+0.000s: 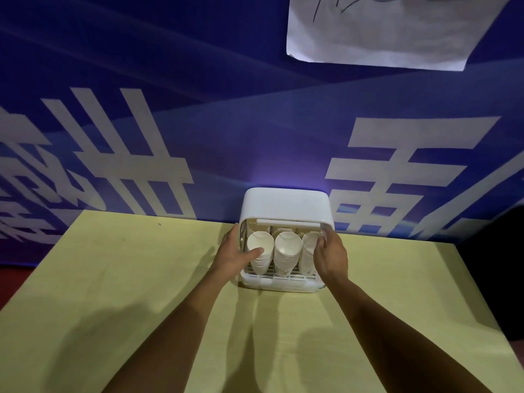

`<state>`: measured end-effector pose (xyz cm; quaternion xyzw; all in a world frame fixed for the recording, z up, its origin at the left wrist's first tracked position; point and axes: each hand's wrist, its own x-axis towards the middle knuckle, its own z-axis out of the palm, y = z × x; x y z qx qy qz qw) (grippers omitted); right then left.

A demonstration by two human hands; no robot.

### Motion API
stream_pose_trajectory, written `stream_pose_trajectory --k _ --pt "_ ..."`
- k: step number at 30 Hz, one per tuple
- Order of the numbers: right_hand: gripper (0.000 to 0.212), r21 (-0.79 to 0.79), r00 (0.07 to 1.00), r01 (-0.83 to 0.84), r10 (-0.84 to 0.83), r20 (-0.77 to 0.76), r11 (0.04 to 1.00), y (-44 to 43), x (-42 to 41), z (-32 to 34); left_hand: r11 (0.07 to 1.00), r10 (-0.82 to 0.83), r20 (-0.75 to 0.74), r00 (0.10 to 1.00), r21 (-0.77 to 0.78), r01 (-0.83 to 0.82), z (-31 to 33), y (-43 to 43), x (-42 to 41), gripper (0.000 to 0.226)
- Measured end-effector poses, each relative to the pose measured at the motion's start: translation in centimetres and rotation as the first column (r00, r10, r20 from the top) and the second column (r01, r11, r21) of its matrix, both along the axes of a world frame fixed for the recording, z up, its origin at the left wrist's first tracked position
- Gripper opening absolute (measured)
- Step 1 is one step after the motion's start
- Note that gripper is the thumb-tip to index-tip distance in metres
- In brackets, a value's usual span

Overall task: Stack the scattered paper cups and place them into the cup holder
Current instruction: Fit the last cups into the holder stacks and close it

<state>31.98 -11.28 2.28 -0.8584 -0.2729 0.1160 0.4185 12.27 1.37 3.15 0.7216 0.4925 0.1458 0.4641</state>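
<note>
Both bare forearms reach forward across the yellow table (pixel 113 279) to the white cup holder (pixel 285 204), which stands at the table's far edge against the blue banner (pixel 198 109). Three stacks of paper cups lie side by side inside it, mouths tilted up toward the person: the left stack (pixel 259 243), the middle stack (pixel 286 251) and the right stack (pixel 307 251).

The left hand (pixel 236 255) clasps the holder's left wall, with its fingers along the outside and its thumb stretched inward, resting on the left stack. The right hand (pixel 331 256) is at the holder's right side, its back turned up and its fingers curled inward beside the right stack. Whether they grip that stack or the holder's edge cannot be told.

A white sheet of paper (pixel 382 32) hangs on the banner above.
</note>
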Motion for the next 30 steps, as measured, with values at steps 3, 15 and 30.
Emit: stream_pose_trajectory --k 3,15,30 --pt "0.041 0.009 1.0 -0.026 0.026 -0.005 1.0 -0.5 -0.1 -0.1 1.0 -0.018 0.027 0.999 -0.016 0.019 -0.1 -0.2 0.3 0.09" --pt "0.031 0.031 1.0 0.019 -0.019 -0.002 0.999 -3.3 -1.0 -1.2 0.993 0.113 0.065 0.991 0.027 -0.115 -0.7 -2.6 0.1 0.072" --pt "0.034 0.03 0.999 0.032 -0.032 -0.004 0.999 -5.3 -2.3 -2.7 0.985 0.172 0.073 0.982 0.01 -0.173 -2.4 -4.4 -0.5 0.073"
